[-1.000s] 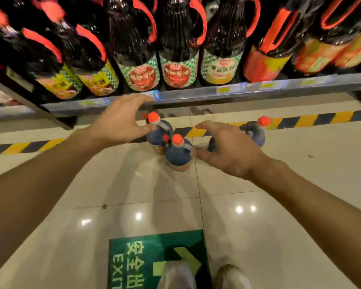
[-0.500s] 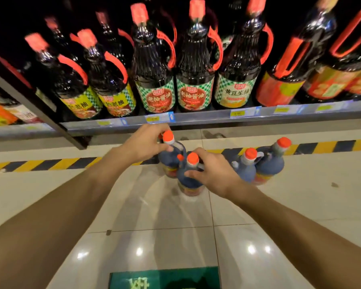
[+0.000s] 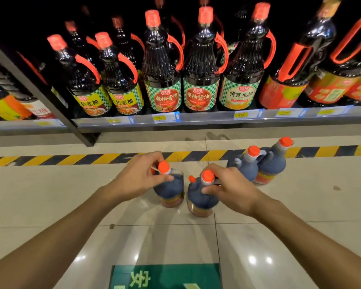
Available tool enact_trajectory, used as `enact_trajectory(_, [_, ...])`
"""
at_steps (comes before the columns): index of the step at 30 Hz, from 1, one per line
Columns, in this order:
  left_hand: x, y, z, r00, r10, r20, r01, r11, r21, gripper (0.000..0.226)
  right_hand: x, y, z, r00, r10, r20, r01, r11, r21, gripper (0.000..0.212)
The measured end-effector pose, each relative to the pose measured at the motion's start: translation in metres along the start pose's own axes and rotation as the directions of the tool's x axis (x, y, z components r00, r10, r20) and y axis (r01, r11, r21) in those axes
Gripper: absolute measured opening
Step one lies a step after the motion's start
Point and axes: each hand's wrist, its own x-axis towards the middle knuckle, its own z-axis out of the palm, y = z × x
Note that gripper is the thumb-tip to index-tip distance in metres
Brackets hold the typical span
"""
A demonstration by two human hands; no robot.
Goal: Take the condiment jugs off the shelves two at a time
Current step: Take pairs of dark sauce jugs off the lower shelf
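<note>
**Two jugs held at the neck, floor level**

Two dark condiment jugs are standing upright on the tiled floor, close side by side. The left hand (image 3: 140,178) is curling its grip around the neck of the left jug (image 3: 170,189); the right hand (image 3: 229,188) is doing likewise on the right jug (image 3: 200,197). Two further jugs (image 3: 258,165) are standing together nearby, to the right. Behind, the shelf (image 3: 217,119) is carrying a row of shelved jugs (image 3: 163,67).
</note>
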Motion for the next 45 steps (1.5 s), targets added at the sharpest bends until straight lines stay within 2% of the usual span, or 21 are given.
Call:
enact_trajectory(3, [-0.022,0.009,0.011,1.0,-0.027,0.013,0.027,1.0,-0.016,0.025,-0.018,0.005,0.001,0.998,-0.022,0.059,0.023,0.999,-0.024,0.014])
enact_trajectory(10, [-0.034,0.018,0.035,0.995,-0.097,-0.017,0.093,0.985,-0.146,0.028,-0.034,0.017,0.003,0.997,-0.061,0.049,0.062,0.998,-0.008,0.018])
enact_trajectory(13, [-0.036,0.024,0.038,0.994,-0.103,-0.031,0.096,0.98,-0.172,0.026,-0.037,0.019,0.006,0.998,-0.065,0.007,0.064,0.997,0.05,0.022])
enact_trajectory(15, [-0.038,0.023,0.04,0.992,-0.121,-0.025,0.114,0.972,-0.204,0.029,-0.04,0.023,0.012,0.999,-0.03,-0.036,0.035,0.986,0.164,0.028])
enact_trajectory(17, [-0.042,0.018,0.045,0.987,-0.163,-0.012,0.156,0.962,-0.224,0.05,-0.044,0.032,0.021,0.997,0.041,-0.069,-0.014,0.935,0.355,0.04])
enact_trajectory(20, [-0.052,0.003,0.058,0.974,-0.224,0.037,0.225,0.927,-0.301,0.087,-0.055,0.058,0.04,0.983,0.185,-0.024,-0.151,0.864,0.48,0.072])
enact_trajectory(23, [-0.061,-0.017,0.076,0.951,-0.274,0.142,0.308,0.87,-0.385,0.095,-0.064,0.08,0.058,0.969,0.241,0.061,-0.236,0.814,0.53,0.089])
enact_trajectory(28, [-0.057,-0.031,0.096,0.921,-0.317,0.225,0.388,0.776,-0.497,0.089,-0.054,0.086,0.072,0.97,0.22,0.104,-0.241,0.807,0.539,0.076])
enact_trajectory(33, [-0.045,-0.038,0.099,0.924,-0.281,0.259,0.377,0.781,-0.498,0.092,-0.04,0.093,0.074,0.967,0.225,0.123,-0.254,0.786,0.563,0.075])
enact_trajectory(38, [-0.031,-0.043,0.096,0.914,-0.286,0.289,0.402,0.736,-0.544,0.098,-0.025,0.098,0.07,0.973,0.208,0.101,-0.222,0.719,0.659,0.087])
enact_trajectory(42, [-0.014,-0.038,0.091,0.922,-0.226,0.315,0.384,0.64,-0.665,0.083,-0.013,0.094,0.067,0.981,0.177,0.081,-0.176,0.634,0.753,0.074])
enact_trajectory(45, [-0.002,-0.038,0.09,0.916,-0.225,0.331,0.4,0.552,-0.732,0.072,-0.004,0.091,0.067,0.977,0.201,0.069,-0.178,0.596,0.783,0.075])
